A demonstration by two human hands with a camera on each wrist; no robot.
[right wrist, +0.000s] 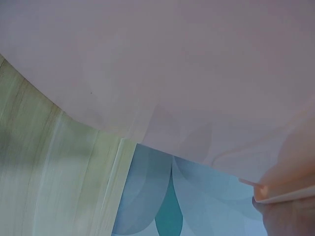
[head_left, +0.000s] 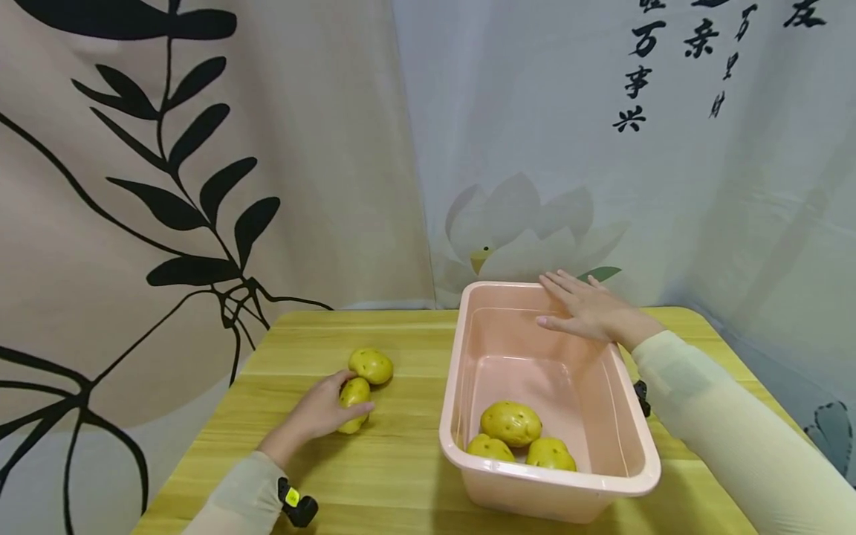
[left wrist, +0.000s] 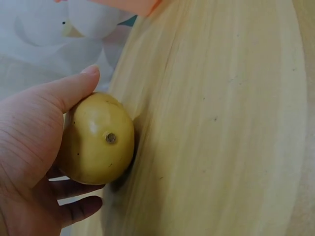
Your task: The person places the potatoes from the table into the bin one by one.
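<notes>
My left hand (head_left: 319, 407) holds a yellow potato (head_left: 354, 407) on the left of the table. In the left wrist view the thumb lies along one side of this potato (left wrist: 101, 140) and the fingers come round beneath it. A second potato (head_left: 371, 365) lies just behind it. The right hand (head_left: 591, 306) rests on the far right corner of a pink plastic basin (head_left: 535, 498), its fingers stretched out over the rim and the thumb on the inner side. Three potatoes (head_left: 511, 423) sit together at the near end inside the basin.
The basin stands on a yellow wood-grain table (head_left: 408, 461), right of the middle. Behind the table hangs a pale curtain (head_left: 334, 148) printed with dark leaves, a lotus and writing. Black wrist cameras (head_left: 301, 509) are strapped on both sleeves.
</notes>
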